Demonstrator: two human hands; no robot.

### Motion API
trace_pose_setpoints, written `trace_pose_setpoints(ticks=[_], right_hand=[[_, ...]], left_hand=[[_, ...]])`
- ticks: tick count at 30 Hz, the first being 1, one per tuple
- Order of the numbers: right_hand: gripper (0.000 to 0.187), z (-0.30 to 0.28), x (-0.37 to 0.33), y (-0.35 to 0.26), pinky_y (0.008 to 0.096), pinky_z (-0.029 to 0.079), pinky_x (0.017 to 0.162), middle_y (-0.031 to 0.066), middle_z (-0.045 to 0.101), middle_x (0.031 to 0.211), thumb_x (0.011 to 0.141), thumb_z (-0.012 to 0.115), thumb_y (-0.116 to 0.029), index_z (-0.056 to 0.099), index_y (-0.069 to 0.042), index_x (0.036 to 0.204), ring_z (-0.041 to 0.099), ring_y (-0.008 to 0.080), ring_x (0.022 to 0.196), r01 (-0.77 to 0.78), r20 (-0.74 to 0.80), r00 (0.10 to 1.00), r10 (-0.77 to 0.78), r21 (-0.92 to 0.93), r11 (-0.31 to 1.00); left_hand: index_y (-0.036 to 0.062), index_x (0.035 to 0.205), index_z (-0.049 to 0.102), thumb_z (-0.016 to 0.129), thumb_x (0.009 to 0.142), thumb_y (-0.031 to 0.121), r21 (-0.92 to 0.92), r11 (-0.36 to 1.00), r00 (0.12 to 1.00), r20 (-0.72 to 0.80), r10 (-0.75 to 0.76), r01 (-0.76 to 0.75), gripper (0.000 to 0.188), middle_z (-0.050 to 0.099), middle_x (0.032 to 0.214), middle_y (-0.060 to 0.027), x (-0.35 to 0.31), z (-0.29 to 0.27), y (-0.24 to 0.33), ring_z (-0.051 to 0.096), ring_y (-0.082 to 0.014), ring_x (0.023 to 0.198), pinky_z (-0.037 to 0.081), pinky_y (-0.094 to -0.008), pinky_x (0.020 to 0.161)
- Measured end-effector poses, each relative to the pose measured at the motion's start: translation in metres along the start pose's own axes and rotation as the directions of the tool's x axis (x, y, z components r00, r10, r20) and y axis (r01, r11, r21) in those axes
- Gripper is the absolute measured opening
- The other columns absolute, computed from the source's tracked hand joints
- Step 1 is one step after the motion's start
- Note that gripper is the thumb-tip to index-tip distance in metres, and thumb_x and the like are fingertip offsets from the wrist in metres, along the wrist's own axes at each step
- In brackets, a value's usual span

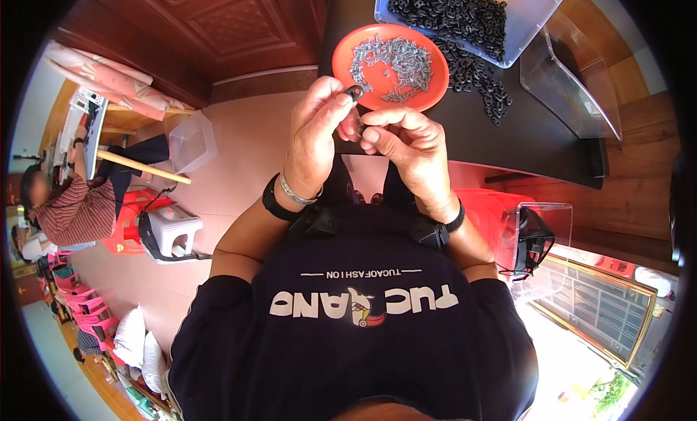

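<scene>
My left hand (314,130) is closed, pinching a small black plastic piece (353,92) between thumb and fingertips. Close beside it, my right hand (408,148) is also closed, thumb against forefinger. Whatever lies in that pinch is too small to make out. Both hands are over the near edge of a dark table (465,141). Just beyond them stands an orange-red round tray (340,66) of small silvery metal pieces (406,61), which look like screws or pins.
A clear bluish bin (534,14) holds many black looped pieces (450,14); more (483,83) spill onto the table. Another clear bin (573,87) stands at right. A red stool (486,214) is by my right arm. At left, a person in stripes (80,210) sits at another table.
</scene>
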State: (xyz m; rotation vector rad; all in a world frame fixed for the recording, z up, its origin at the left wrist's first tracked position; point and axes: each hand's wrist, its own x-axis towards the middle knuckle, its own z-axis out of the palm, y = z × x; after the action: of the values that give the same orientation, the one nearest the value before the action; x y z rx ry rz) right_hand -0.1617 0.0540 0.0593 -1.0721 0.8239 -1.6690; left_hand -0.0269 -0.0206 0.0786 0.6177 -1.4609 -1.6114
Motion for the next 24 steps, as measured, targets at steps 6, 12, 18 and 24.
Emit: trace_pose_setpoints(ticks=[6, 12, 18, 24], right_hand=[[0.019, -0.004, 0.003, 0.009, 0.0226, 0.052, 0.071, 0.0048, 0.067, 0.089, 0.081, 0.067, 0.006, 0.062, 0.000, 0.099, 0.064, 0.0089, 0.082, 0.023, -0.013, 1.000, -0.025, -0.109, 0.994], [0.016, -0.008, 0.001, 0.009, 0.0247, 0.054, 0.072, 0.0074, 0.067, 0.089, 0.084, 0.063, 0.006, 0.060, 0.000, 0.098, 0.066, 0.0121, 0.080, 0.152, 0.055, 0.988, -0.145, -0.526, 0.837], [0.008, 0.004, -0.003, 0.012, 0.0256, 0.054, 0.061, 0.0094, 0.067, 0.081, 0.093, 0.056, -0.010, 0.056, -0.002, 0.095, 0.065, 0.0139, 0.065, 0.001, -0.215, 0.976, -0.022, -0.097, 0.995], [0.010, -0.001, 0.001, 0.021, 0.0226, 0.052, 0.061, 0.0057, 0.066, 0.088, 0.093, 0.058, -0.013, 0.058, -0.003, 0.096, 0.062, 0.0100, 0.073, 0.006, -0.308, 0.951, -0.001, 0.015, 1.000]], left_hand=[[0.0007, 0.094, 0.048, 0.046, 0.093, 0.024, -0.046, 0.999, 1.000, 0.023, -0.005, 0.006, 0.024, 0.051, 0.070, -0.0035, 0.004, -0.002, -0.003, 0.049, -0.0092, 0.065, 0.038, -0.0226, 0.060], [0.0011, 0.094, 0.048, 0.046, 0.093, 0.024, -0.045, 0.999, 1.000, 0.027, 0.012, -0.011, 0.023, 0.050, 0.068, -0.0038, 0.005, -0.001, -0.003, 0.049, -0.0096, 0.063, 0.039, -0.0226, 0.059], [0.0020, 0.093, 0.048, 0.047, 0.093, 0.023, -0.064, 0.998, 1.000, -0.011, 0.022, -0.023, 0.021, 0.051, 0.068, -0.0039, 0.004, 0.002, -0.005, 0.049, -0.0095, 0.063, 0.040, -0.0225, 0.059], [0.0025, 0.090, 0.050, 0.047, 0.092, 0.020, -0.055, 0.998, 1.000, -0.028, -0.015, 0.013, 0.018, 0.052, 0.067, -0.0033, 0.005, -0.001, -0.009, 0.050, -0.0091, 0.061, 0.040, -0.0222, 0.058]])
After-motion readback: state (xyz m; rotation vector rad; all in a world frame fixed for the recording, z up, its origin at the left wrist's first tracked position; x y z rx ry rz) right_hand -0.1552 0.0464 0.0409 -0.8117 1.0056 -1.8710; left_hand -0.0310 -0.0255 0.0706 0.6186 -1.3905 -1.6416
